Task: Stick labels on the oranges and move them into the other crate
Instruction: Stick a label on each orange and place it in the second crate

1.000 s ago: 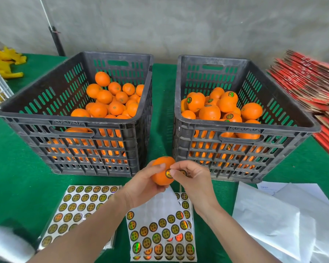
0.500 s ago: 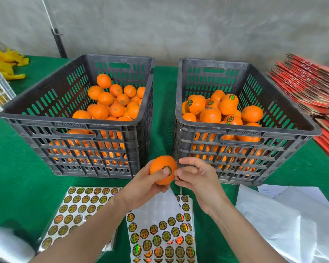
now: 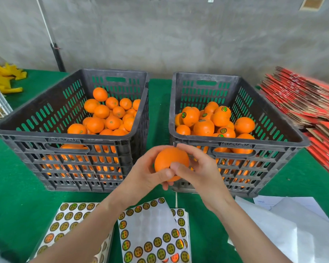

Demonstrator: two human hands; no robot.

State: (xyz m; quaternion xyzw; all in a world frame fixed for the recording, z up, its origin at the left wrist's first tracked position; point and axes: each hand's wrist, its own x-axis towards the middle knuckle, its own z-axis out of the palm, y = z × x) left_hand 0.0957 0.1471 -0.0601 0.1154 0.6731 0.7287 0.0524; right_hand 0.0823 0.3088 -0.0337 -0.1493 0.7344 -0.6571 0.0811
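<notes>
Orange (image 3: 169, 160) held just in front of the near-left corner of the right crate (image 3: 235, 143). Left hand (image 3: 146, 175) cups it from the left to steady it. Right hand (image 3: 201, 168) curls over its top with the thumb pressing its front, probably seating a label, which is hidden. Sheet (image 3: 152, 224) lies nearer the person than the crate.

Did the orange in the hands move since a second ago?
Yes. The held orange has risen and shifted slightly right: against the right crate it sat by the bottom corner; now it overlaps the front wall near the rim.
</notes>
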